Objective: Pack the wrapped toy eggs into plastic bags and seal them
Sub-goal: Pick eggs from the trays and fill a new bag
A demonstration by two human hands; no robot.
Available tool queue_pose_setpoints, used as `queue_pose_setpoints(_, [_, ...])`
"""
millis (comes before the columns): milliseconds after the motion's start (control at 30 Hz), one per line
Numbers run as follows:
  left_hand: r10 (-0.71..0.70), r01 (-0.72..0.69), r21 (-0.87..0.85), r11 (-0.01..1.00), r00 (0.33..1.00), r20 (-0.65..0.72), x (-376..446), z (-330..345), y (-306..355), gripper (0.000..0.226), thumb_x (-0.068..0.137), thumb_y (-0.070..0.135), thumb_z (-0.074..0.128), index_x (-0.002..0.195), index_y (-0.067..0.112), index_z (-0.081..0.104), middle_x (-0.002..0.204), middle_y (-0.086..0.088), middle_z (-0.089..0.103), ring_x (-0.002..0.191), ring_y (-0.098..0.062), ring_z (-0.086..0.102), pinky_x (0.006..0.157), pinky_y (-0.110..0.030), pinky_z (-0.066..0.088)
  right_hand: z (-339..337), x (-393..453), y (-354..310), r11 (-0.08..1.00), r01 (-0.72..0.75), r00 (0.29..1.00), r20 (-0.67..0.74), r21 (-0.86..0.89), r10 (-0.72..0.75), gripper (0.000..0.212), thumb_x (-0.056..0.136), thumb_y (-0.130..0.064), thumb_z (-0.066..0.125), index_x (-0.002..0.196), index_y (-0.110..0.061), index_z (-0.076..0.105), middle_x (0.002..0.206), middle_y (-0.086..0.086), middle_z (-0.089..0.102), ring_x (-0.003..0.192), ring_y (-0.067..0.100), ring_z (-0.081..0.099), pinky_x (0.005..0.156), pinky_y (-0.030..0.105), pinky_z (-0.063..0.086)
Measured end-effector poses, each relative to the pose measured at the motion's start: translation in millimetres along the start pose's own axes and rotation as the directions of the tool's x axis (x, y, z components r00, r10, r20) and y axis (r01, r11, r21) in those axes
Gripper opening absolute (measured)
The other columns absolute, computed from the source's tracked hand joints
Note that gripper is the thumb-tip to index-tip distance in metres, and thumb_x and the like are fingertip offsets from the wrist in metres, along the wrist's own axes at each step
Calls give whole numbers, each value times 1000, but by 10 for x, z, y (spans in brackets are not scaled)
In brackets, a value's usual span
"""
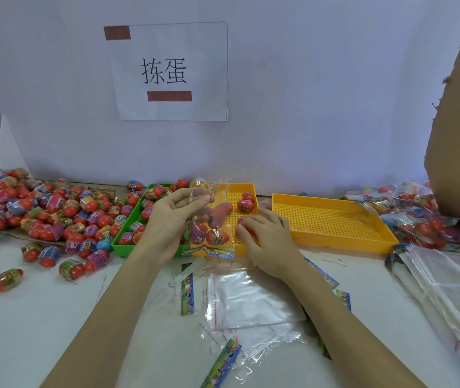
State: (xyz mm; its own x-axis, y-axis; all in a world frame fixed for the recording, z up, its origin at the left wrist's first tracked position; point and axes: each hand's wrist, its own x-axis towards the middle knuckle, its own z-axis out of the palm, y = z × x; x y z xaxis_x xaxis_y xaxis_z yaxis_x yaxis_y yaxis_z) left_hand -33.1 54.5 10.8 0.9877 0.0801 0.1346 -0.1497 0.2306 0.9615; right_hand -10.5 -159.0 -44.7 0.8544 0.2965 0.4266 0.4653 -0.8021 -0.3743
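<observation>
Fingers (195, 201) pinching egg-filled bag (213, 233)

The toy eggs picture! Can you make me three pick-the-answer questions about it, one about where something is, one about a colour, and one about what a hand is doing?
1. Where is the big loose pile of wrapped toy eggs?
A. Left side of the table
B. Inside the right-hand tray
C. On the paper sign

2. What colour is the tray nearest the pile?
A. Blue
B. Green
C. White

3. What is the left hand doing?
A. Lying flat on the table
B. Pointing at the wall
C. Holding up a plastic bag with eggs inside

Answers: 1 A, the pile of wrapped toy eggs spreads over the table's left. 2 B, the green tray sits beside it. 3 C, the left hand pinches the top of the plastic bag, while the right hand grips an egg.
</observation>
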Motion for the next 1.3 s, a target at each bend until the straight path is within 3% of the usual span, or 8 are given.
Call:
queue_pose_setpoints(167, [5, -5, -27, 1000, 1000, 8, 0, 52, -49, 23, 88, 9, 79, 111, 7, 75, 102, -8, 81, 85, -20, 79, 67, -20, 58, -80, -8, -74, 996, 49, 974, -225, 69, -33, 7, 100, -26, 63, 106, -27, 67, 103, -8, 66, 103, 19, 56, 93, 37, 33])
queue_pose_setpoints(300, [44, -45, 10, 999, 999, 28, -23, 139, -121, 21, 91, 5, 78, 111, 1, 75, 98, -14, 81, 84, -24, 80, 71, -22, 60, -278, -6, -154, 863, 59, 946, -304, 502, 113, 12, 103, -18, 61, 111, -22, 52, 89, -4, 64, 72, 11, 61, 65, 26, 48])
queue_pose_setpoints(433, [82, -83, 29, 996, 996, 42, -81, 261, -186, 20, 92, 8, 77, 111, -1, 75, 102, -17, 81, 92, -32, 80, 77, -28, 63, -456, -51, -263, 700, 120, 901, -373, 704, 220, 30, 100, -21, 68, 122, -22, 47, 89, -2, 71, 65, 16, 71, 62, 28, 58])
queue_pose_setpoints(600, [93, -100, 34, 994, 984, 154, -178, 411, -208, 28, 87, 20, 80, 108, 3, 76, 104, -15, 81, 95, -32, 80, 77, -27, 63, -555, -88, -345, 723, 143, 915, -369, 676, 164, 26, 99, -25, 70, 121, -22, 58, 101, -11, 71, 54, 19, 71, 55, 33, 59])
queue_pose_setpoints(767, [120, -124, 15, 992, 982, 146, -206, 457, -234, 25, 85, 20, 82, 105, 6, 78, 100, -14, 81, 92, -31, 80, 72, -25, 62, -540, -118, -308, 825, 101, 930, -348, 556, 120, 27, 99, -31, 69, 126, -28, 61, 78, -3, 72, 47, 16, 66, 48, 35, 54])
queue_pose_setpoints(967, [124, -128, 16, 992, 978, 170, -193, 462, -247, 26, 87, 15, 82, 109, 2, 76, 102, -16, 81, 94, -33, 80, 80, -28, 63, -543, -108, -290, 844, 114, 913, -390, 523, 119, 28, 101, -36, 65, 128, -32, 59, 94, -14, 69, 53, 16, 69, 55, 44, 58])
queue_pose_setpoints(1100, [128, -134, 22, 991, 976, 176, -193, 461, -264, 22, 89, 12, 82, 108, 2, 77, 100, -17, 81, 95, -33, 80, 81, -29, 63, -505, -115, -267, 908, 80, 916, -389, 412, 96, 29, 102, -38, 63, 130, -31, 57, 89, -11, 70, 51, 12, 62, 52, 34, 53])
queue_pose_setpoints(1300, [142, -151, 69, 986, 982, 126, -192, 478, -316, 13, 86, 12, 85, 95, 6, 78, 91, -19, 80, 85, -34, 80, 74, -31, 64, -512, -115, -243, 900, 13, 942, -308, 437, 136, 30, 101, -39, 62, 130, -30, 58, 85, -8, 69, 56, 14, 66, 59, 49, 57])
